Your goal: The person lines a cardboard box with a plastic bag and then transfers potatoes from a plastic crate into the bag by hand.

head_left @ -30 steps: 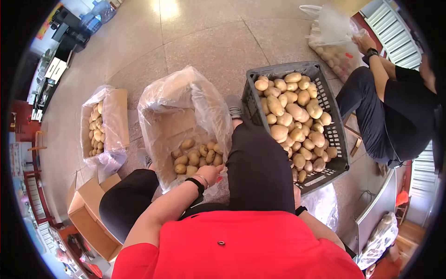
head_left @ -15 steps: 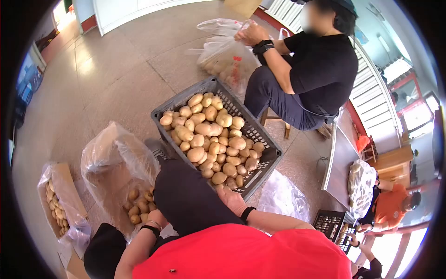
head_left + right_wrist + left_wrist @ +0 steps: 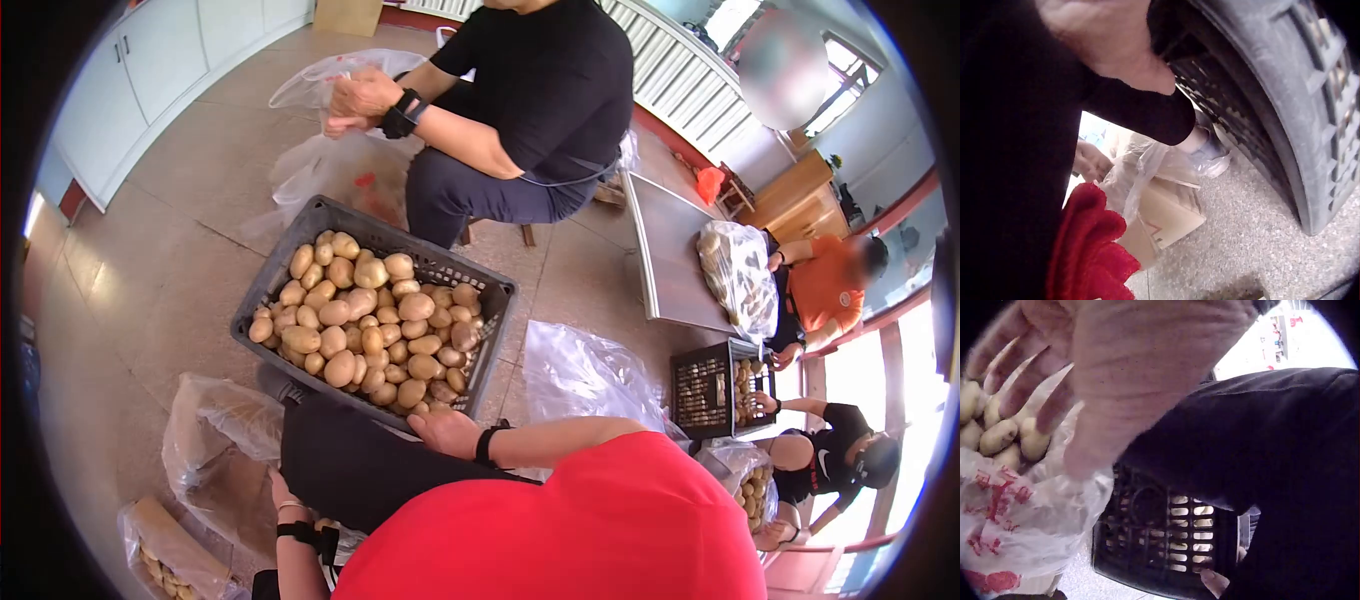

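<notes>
A black plastic crate [image 3: 300,222] heaped with potatoes [image 3: 375,330] stands on the floor in front of my right leg. My right hand [image 3: 447,433] grips the crate's near rim; in the right wrist view the thumb [image 3: 1159,76] lies along the outside, and the other fingers are hidden. Beyond my other leg is a cardboard box lined with a clear plastic bag [image 3: 205,440]. My left hand [image 3: 1141,369] is at this bag, its fingers extended and slightly spread above potatoes [image 3: 999,436] inside. Red print marks the bag.
A seated person in black [image 3: 550,90] holds a plastic bag [image 3: 345,185] beyond the crate. Another lined box of potatoes [image 3: 165,570] is at lower left. Crumpled plastic [image 3: 585,375] lies right of the crate. Farther right are another black crate [image 3: 700,390] and people handling potatoes.
My head view has swung right, bringing the crate toward the middle and the people at right into sight. My right hand stays at the crate's near rim, my left at the lined box.
</notes>
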The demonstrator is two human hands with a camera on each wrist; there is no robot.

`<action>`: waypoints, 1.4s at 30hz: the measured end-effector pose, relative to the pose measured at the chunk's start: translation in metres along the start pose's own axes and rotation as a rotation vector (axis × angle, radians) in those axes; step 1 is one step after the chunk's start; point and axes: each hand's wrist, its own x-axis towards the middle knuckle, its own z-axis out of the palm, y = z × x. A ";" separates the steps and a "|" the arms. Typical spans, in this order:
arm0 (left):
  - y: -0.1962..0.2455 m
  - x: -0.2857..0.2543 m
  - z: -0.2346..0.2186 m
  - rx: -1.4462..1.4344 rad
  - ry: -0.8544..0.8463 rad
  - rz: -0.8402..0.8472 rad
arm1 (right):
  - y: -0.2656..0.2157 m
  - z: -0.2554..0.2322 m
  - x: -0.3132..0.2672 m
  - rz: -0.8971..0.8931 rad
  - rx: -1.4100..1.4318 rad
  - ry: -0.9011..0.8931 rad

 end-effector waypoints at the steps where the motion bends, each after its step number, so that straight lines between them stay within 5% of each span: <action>1: 0.012 0.012 -0.005 -0.021 0.022 -0.002 | 0.001 -0.001 0.001 0.000 0.012 0.002; 5: 0.069 0.046 -0.026 -0.121 0.155 -0.105 | 0.009 0.007 0.003 -0.040 0.031 0.013; 6: 0.061 0.019 -0.028 -0.148 0.194 -0.157 | 0.010 0.005 0.003 -0.060 0.063 0.031; 8: 0.061 0.026 -0.036 0.776 0.188 -0.009 | 0.009 0.006 0.005 -0.058 0.076 0.023; 10: 0.024 0.040 -0.029 0.870 0.112 0.019 | 0.005 0.002 0.006 -0.057 0.077 0.003; 12: -0.037 0.059 -0.004 0.947 -0.139 -0.155 | 0.000 0.000 0.008 -0.070 0.060 -0.003; 18: -0.070 0.063 0.009 0.984 -0.106 -0.100 | 0.005 0.007 0.006 -0.012 -0.111 0.003; 22: -0.095 0.058 0.024 0.890 0.194 0.140 | -0.001 -0.004 0.007 -0.023 -0.022 -0.011; 27: -0.131 0.066 0.046 0.841 0.217 0.204 | -0.003 -0.005 0.006 -0.028 0.002 -0.023; 29: -0.174 0.075 0.071 -0.121 0.275 0.040 | -0.005 -0.004 0.005 -0.026 -0.003 -0.011; 32: -0.164 0.082 0.058 -0.043 0.256 -0.002 | 0.001 0.000 0.004 -0.020 -0.025 -0.017; 33: -0.152 0.083 0.054 0.317 0.169 -0.063 | 0.002 0.002 0.002 -0.017 -0.038 -0.032; 36: -0.116 0.079 0.024 0.688 -0.032 -0.084 | 0.002 0.001 0.002 -0.062 0.013 0.056; 40: -0.005 0.077 -0.042 0.941 -0.277 -0.351 | -0.004 -0.007 0.004 -0.029 -0.058 -0.086; 42: 0.014 0.080 -0.060 0.987 -0.332 -0.379 | 0.002 0.002 0.004 -0.119 -0.051 0.031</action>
